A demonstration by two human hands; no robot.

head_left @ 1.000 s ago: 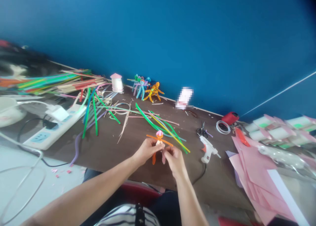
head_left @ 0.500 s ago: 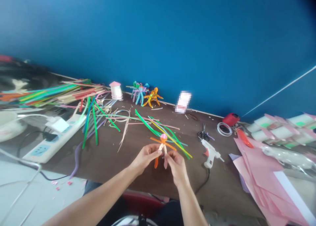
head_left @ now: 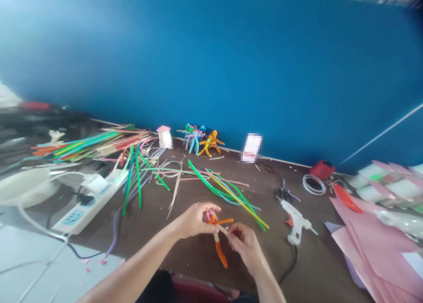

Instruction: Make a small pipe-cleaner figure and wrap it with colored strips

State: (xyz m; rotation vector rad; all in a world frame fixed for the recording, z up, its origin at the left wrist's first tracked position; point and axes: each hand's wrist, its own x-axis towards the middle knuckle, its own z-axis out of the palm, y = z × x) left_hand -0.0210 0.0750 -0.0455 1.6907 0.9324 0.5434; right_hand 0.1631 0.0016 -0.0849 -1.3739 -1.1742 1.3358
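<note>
Between my hands, above the near part of the dark table (head_left: 158, 245), is a small pipe cleaner figure (head_left: 221, 252) with a pink head, orange arms and cream legs, one ending in orange. My left hand (head_left: 196, 221) is closed around its head and upper body, partly hiding them. With thumb and fingers my right hand (head_left: 243, 243) pinches one of the cream legs, whose end is hidden. Beyond my hands lie loose green and yellow pipe cleaners (head_left: 228, 190). Several finished-looking pipe cleaner figures (head_left: 211, 142) stand against the blue wall.
A white glue gun (head_left: 297, 223) and black scissors (head_left: 283, 192) lie to the right, near pink sheets (head_left: 366, 241). On the left are a power strip (head_left: 89, 206), a heap of pipe cleaners (head_left: 82, 146) and a white cup-like piece with a pink top (head_left: 164, 137).
The figure has been lowered and tilted. My left hand has shifted from its leg to its head and body, while my right hand has moved down, still pinching a leg. The view has tipped upward.
</note>
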